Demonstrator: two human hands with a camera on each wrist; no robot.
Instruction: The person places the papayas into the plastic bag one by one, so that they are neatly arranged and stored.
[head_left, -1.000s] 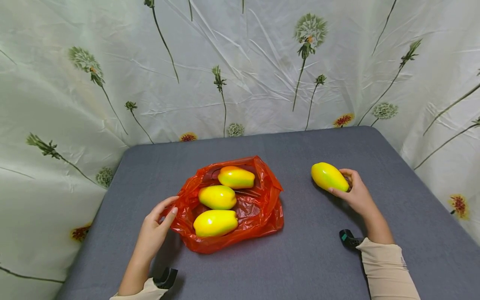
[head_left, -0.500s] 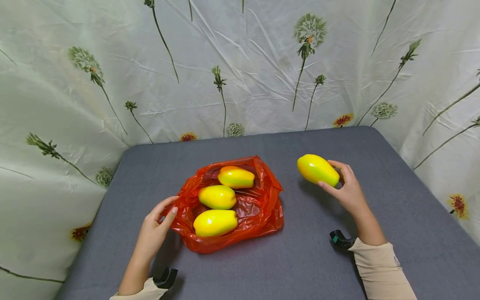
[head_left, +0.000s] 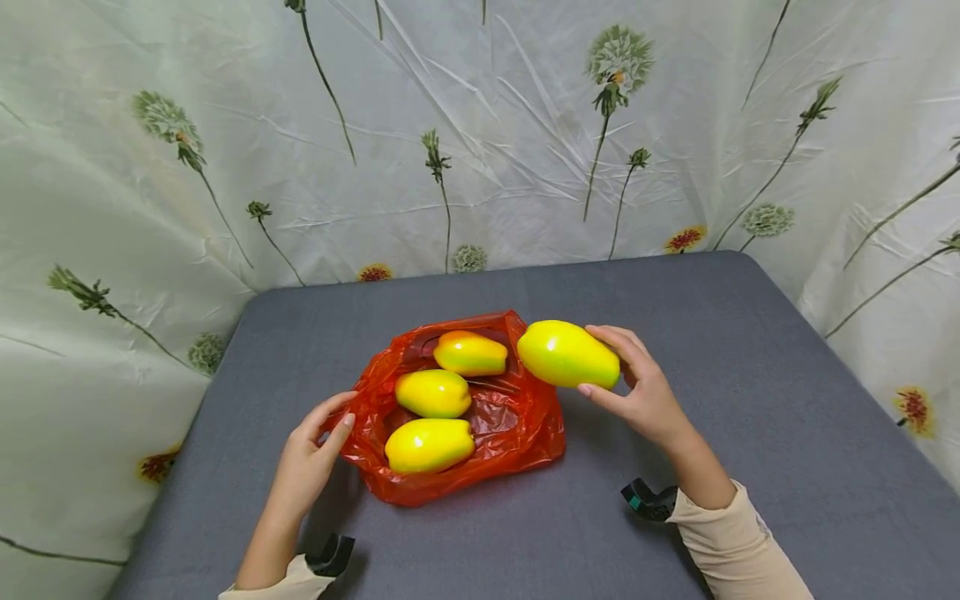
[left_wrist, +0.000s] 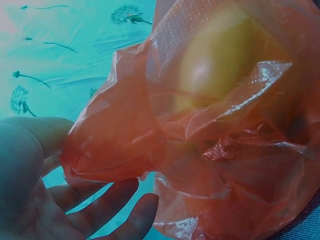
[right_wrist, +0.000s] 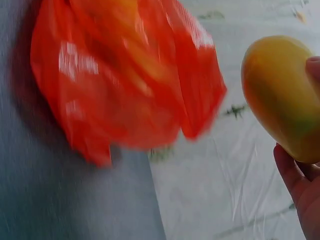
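Observation:
My right hand (head_left: 637, 392) grips a glossy yellow-green papaya (head_left: 567, 354) by its right end. In the head view this papaya is raised off the table and overlaps the right rim of a red plastic bag (head_left: 536, 433). The right wrist view shows the held papaya (right_wrist: 280, 95) apart from the bag (right_wrist: 125, 110). At the bag's left edge, my left hand (head_left: 311, 450) pinches the thin plastic; in the left wrist view the bag's corner (left_wrist: 115, 135) lies between thumb and fingers. Inside the open bag lie three more papayas: far (head_left: 470, 354), middle (head_left: 433, 393) and near (head_left: 429, 446).
A grey cloth-covered table (head_left: 750, 375) carries everything. Behind it and at its sides hangs a pale curtain (head_left: 525, 142) printed with dandelions. Black wrist devices (head_left: 648, 500) sit at both cuffs, close above the table.
My right hand has carried the papaya leftward from the right side of the table to the bag's right rim, lifting it. The left hand and the bag have stayed almost still.

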